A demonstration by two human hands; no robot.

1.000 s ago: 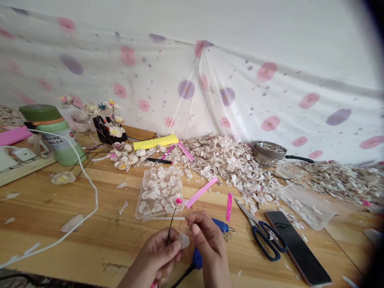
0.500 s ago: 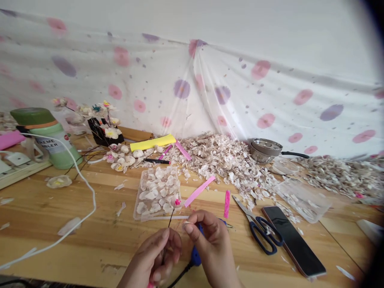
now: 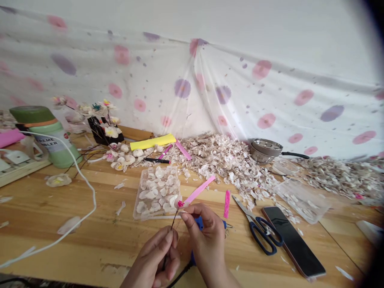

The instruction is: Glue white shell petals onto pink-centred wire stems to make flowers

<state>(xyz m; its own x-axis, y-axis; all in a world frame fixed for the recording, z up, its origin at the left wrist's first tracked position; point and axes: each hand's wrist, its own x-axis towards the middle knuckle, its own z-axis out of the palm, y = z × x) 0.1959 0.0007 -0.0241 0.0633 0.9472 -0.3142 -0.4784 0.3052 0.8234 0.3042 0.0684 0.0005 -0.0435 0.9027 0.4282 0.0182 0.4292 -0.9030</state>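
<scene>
My left hand (image 3: 157,256) is closed around a thin dark wire stem (image 3: 173,222), which stands tilted with a small pink flower centre (image 3: 180,204) at its top. Beside that top, my right hand (image 3: 205,232) pinches a small whitish petal (image 3: 181,212) between thumb and forefinger, mostly hidden by the fingertips. Just behind the hands is a clear plastic tray (image 3: 136,206) holding many pale petals (image 3: 163,190). Partly covered by my right hand lies a blue corded tool (image 3: 227,225) with a metal tip.
To the right lie scissors (image 3: 255,226) and a phone (image 3: 294,240). Pink strips (image 3: 199,190) lie mid-table, before a heap of petals (image 3: 222,156) and a small pan (image 3: 266,150). A white cable (image 3: 93,196) and a green tumbler (image 3: 57,140) are at left.
My right hand has moved up and left, bringing the petal close to the pink flower centre. The stem top has shifted slightly right in my left hand.
</scene>
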